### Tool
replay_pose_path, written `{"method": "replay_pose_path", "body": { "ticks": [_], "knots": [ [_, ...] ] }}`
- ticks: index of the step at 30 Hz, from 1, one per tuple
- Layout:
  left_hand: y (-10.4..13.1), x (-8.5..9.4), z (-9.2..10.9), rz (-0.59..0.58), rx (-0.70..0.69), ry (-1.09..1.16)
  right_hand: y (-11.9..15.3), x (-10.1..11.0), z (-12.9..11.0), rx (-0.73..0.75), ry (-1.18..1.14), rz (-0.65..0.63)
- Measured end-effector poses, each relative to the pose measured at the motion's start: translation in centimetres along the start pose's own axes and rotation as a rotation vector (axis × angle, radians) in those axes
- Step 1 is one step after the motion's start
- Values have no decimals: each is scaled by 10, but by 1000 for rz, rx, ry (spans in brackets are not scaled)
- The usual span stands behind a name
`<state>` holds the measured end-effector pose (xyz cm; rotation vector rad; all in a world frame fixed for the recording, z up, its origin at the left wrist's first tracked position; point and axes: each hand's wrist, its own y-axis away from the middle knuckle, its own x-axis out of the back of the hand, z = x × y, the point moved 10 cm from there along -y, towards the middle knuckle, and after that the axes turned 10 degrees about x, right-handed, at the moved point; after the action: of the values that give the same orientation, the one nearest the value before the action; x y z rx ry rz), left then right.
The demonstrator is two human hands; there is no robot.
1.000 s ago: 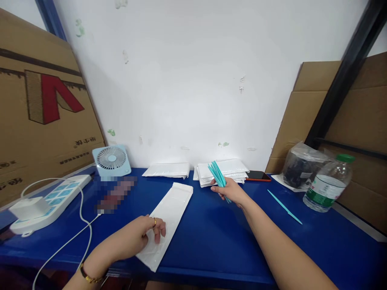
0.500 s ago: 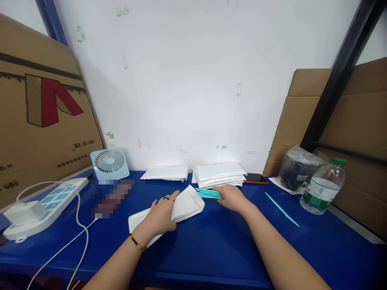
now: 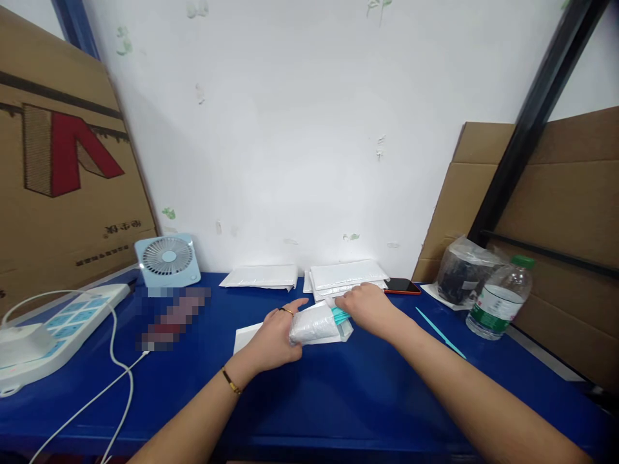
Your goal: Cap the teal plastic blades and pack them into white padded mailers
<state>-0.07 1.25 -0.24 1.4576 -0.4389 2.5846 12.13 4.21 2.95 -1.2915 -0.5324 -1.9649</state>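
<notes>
My left hand (image 3: 275,338) is closed around a white padded envelope (image 3: 316,324), whose mouth gapes toward the right and shows a bubble-wrap lining. At that mouth, my right hand (image 3: 366,310) pinches a bundle of slim teal eyebrow razors (image 3: 340,315). Their left ends are inside the envelope and out of sight; the part near my fingers still shows. A single teal eyebrow razor (image 3: 440,332) lies on the blue table to the right of my right forearm.
Flat white envelopes lie in a left pile (image 3: 260,277) and a right pile (image 3: 348,277) along the wall. A phone (image 3: 402,286), a bagged dark object (image 3: 461,274) and a water bottle (image 3: 500,299) are at right. A fan (image 3: 169,258) and power strip (image 3: 72,325) are at left.
The envelope mouth has been opened and moved right with my left hand. The eyebrow razors, earlier outside beside it, have gone partly in. The view has shifted slightly.
</notes>
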Motion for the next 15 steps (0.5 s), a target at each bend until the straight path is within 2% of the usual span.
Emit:
{"method": "replay_pose_path", "body": {
  "ticks": [3, 5, 8, 11, 13, 15],
  "knots": [
    [-4, -13, 11, 71, 40, -124, -4, 13, -12, 5, -10, -29],
    [-8, -20, 18, 109, 50, -127, -6, 21, -19, 5, -34, -52],
    [-17, -21, 26, 149, 41, 33, -13, 45, -24, 46, -89, -67],
    [-28, -5, 30, 204, 27, 316, -17, 79, -10, 82, -174, -117],
    [-33, 10, 32, 228, 9, 511, -15, 120, 4, 113, -265, 17],
    [-36, 23, 32, 239, 4, 665, -2, 162, 17, 146, -352, 211]
  ]
}}
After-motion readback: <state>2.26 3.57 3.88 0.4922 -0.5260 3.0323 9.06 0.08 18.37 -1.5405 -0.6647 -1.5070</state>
